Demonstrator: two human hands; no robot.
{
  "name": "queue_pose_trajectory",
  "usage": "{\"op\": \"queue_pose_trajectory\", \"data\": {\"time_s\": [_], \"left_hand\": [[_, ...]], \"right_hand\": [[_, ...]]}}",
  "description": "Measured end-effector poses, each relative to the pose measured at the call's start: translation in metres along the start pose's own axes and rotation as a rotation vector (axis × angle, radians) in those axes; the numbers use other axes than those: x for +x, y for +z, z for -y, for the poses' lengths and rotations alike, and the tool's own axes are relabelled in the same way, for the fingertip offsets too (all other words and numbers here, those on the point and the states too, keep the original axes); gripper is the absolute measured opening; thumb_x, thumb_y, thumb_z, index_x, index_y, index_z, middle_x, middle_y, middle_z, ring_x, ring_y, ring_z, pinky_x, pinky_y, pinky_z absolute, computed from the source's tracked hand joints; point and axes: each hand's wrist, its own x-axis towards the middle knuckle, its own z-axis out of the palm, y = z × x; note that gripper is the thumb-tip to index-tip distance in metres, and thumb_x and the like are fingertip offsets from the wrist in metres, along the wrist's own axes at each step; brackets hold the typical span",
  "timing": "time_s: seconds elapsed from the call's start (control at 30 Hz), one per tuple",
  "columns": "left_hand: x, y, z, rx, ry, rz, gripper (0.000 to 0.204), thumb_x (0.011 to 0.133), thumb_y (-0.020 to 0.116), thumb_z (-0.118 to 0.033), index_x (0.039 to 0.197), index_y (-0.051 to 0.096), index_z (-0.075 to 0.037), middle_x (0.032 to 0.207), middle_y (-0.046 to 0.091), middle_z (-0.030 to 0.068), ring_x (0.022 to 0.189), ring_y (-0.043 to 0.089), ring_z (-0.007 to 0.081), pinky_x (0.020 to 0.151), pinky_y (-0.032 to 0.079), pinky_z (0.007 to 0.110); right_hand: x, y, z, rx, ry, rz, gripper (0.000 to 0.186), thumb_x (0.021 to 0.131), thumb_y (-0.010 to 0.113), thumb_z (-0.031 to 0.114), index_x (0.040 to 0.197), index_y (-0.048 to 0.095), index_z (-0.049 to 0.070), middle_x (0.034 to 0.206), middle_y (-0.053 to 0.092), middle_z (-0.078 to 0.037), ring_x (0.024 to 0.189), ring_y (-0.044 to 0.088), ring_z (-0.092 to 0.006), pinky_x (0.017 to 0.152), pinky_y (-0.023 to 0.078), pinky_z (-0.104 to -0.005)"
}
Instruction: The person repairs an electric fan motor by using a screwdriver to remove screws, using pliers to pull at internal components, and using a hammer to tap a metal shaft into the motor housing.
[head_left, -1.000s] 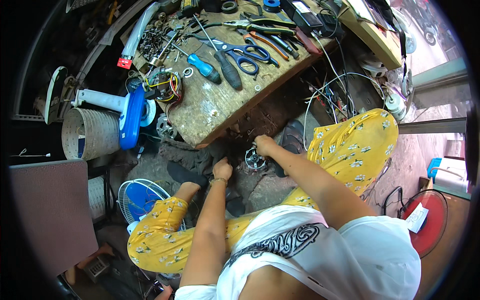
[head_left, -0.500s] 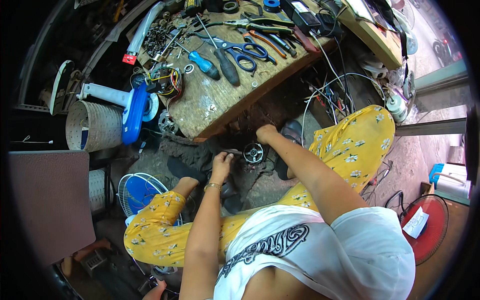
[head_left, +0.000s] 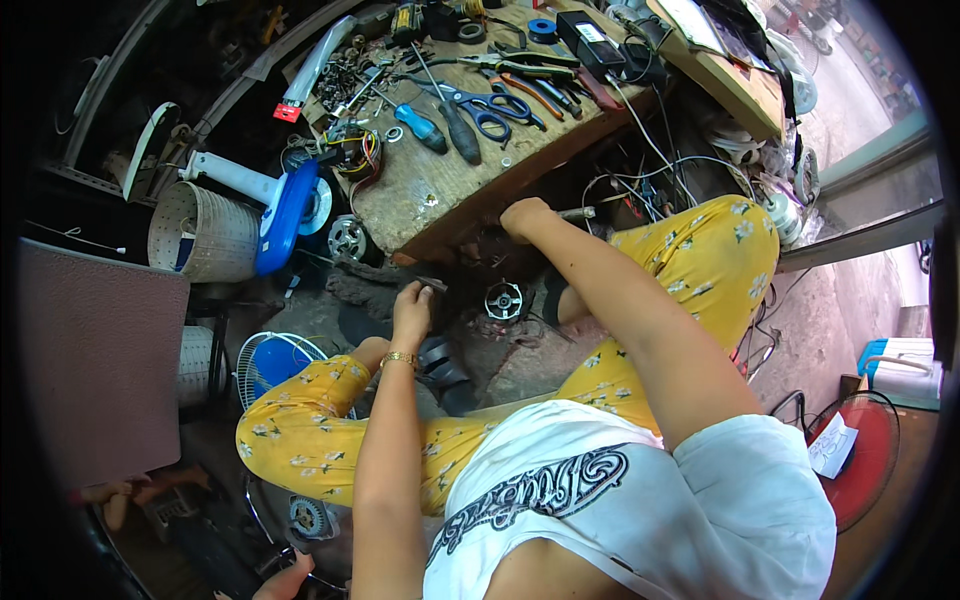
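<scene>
My left hand point(head_left: 411, 312), with a gold bracelet at the wrist, is closed on a short, flat piece of grey metal point(head_left: 433, 284) that pokes out past the fingers. My right hand point(head_left: 524, 219) is held up by the front edge of the wooden workbench point(head_left: 462, 205), its fingers curled; what they hold is hidden. Beside its wrist shows the end of a short rod point(head_left: 577, 213), and I cannot tell whether it belongs to the hand. On the floor between my feet stands a round silver motor housing with spokes point(head_left: 503, 300), apart from both hands.
Scissors point(head_left: 489, 115), screwdrivers point(head_left: 421, 128) and pliers lie on the bench. A blue-and-white fan stand point(head_left: 286, 218) leans by a woven basket point(head_left: 196, 235) at left. Loose cables point(head_left: 650, 190) hang at the right. Another person's hand point(head_left: 287, 578) shows at lower left.
My right hand has risen away from the motor housing toward the bench edge. My left hand has drawn left and up with the flat metal piece, away from the housing.
</scene>
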Motion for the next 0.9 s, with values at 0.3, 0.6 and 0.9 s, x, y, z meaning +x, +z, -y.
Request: {"op": "queue_pose_trajectory", "data": {"time_s": [0.3, 0.6, 0.9], "left_hand": [[0.009, -0.011, -0.048, 0.209, 0.044, 0.001, 0.022, 0.090, 0.064, -0.017, 0.083, 0.058, 0.004, 0.068, 0.058, 0.0176, 0.058, 0.055, 0.0300, 0.059, 0.044, 0.039], [-0.015, 0.003, -0.050, -0.064, -0.115, -0.136, 0.024, 0.099, 0.054, -0.019, 0.082, 0.052, -0.003, 0.072, 0.047, -0.0017, 0.066, 0.042, 0.0091, 0.063, 0.038, 0.025], [-0.013, -0.015, -0.125, -0.255, 0.058, -0.089, 0.021, 0.099, 0.054, -0.013, 0.109, 0.069, -0.003, 0.099, 0.050, -0.0016, 0.066, 0.046, 0.0048, 0.058, 0.038, 0.018]], "right_hand": [[0.003, 0.008, 0.006, -0.008, -0.053, 0.020, 0.027, 0.076, 0.061, 0.008, 0.100, 0.073, 0.004, 0.104, 0.071, -0.015, 0.098, 0.069, -0.0292, 0.077, 0.055, -0.0411], [0.020, 0.014, -0.016, 0.028, -0.021, 0.090, 0.029, 0.080, 0.059, 0.013, 0.105, 0.072, 0.007, 0.108, 0.071, -0.012, 0.100, 0.068, -0.0289, 0.080, 0.054, -0.0411], [0.018, 0.026, -0.024, 0.066, -0.024, 0.027, 0.027, 0.082, 0.059, 0.016, 0.104, 0.072, 0.005, 0.109, 0.070, -0.014, 0.102, 0.067, -0.0299, 0.082, 0.054, -0.0410]]}}
